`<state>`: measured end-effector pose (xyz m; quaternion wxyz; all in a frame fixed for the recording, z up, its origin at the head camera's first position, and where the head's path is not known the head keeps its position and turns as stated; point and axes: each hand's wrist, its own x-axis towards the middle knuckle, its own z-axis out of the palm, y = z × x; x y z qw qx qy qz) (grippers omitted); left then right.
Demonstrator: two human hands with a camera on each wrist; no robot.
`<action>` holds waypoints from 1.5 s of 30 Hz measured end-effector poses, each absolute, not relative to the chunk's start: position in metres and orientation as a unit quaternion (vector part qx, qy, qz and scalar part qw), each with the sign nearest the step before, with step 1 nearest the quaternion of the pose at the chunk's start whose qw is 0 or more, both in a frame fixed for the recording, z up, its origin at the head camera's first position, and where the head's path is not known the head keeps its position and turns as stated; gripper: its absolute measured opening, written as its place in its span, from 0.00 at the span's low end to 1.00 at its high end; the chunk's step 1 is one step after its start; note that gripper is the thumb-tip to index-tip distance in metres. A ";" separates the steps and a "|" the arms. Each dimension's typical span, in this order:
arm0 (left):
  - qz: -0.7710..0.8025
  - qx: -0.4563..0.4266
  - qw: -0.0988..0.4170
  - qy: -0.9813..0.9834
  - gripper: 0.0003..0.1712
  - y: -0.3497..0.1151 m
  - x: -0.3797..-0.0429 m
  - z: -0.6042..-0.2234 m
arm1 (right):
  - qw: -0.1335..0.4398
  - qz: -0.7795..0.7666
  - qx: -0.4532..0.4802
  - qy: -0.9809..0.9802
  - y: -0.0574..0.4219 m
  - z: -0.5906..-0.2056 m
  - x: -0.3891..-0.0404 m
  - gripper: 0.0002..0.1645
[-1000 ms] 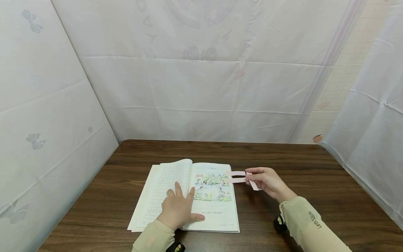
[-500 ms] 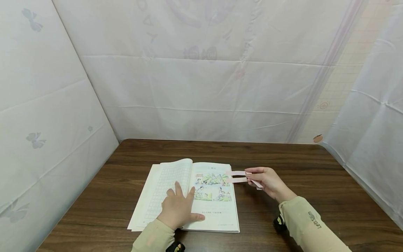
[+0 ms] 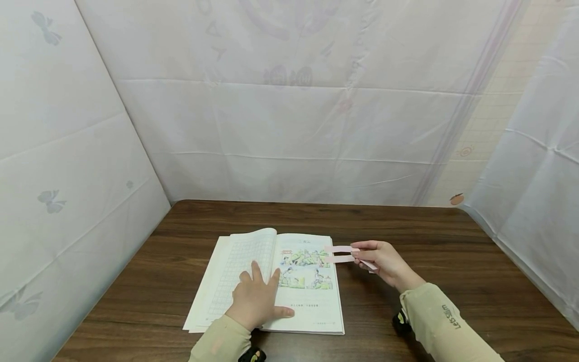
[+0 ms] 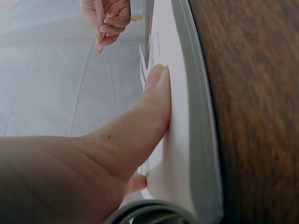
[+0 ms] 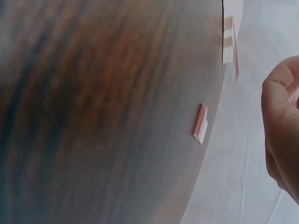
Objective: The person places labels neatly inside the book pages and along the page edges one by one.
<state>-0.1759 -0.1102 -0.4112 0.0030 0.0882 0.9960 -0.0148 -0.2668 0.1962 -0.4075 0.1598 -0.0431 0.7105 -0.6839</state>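
An open book [image 3: 312, 314] with grid lines on its left page and coloured drawings on its right lies on the table. My left hand [image 3: 253, 299] rests spread across the fold, its thumb [image 4: 152, 95] pressing the right page in the left wrist view. Two pink sticky strips [image 3: 341, 259] stick out past the right page's edge. Beside them my right hand [image 3: 382, 261] pinches another pink sticky strip [image 4: 99, 14] between thumb and fingers. In the right wrist view only part of that hand shows, and the strip's held end is hidden.
A small pink-and-white pad of strips [image 5: 200, 125] lies on the dark wood table [image 3: 217, 213], mostly covered by the right hand in the head view. Pale printed cloth [image 3: 289, 125] hangs behind the table and along both sides.
The strip in my right hand has tilted from steeply downward to a flatter slant toward the right. My left hand and the book have stayed put.
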 end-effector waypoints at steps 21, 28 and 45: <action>-0.022 0.085 0.002 0.996 0.59 -0.110 -0.176 -0.412 | 0.169 -0.663 -0.038 0.728 0.191 -0.405 -0.267 0.17; -0.004 0.083 0.006 0.996 0.59 -0.111 -0.175 -0.411 | 0.166 -0.674 -0.039 0.719 0.188 -0.403 -0.269 0.23; -0.009 0.087 0.002 0.996 0.58 -0.109 -0.174 -0.409 | 0.154 -0.594 -0.019 0.790 0.180 -0.405 -0.273 0.14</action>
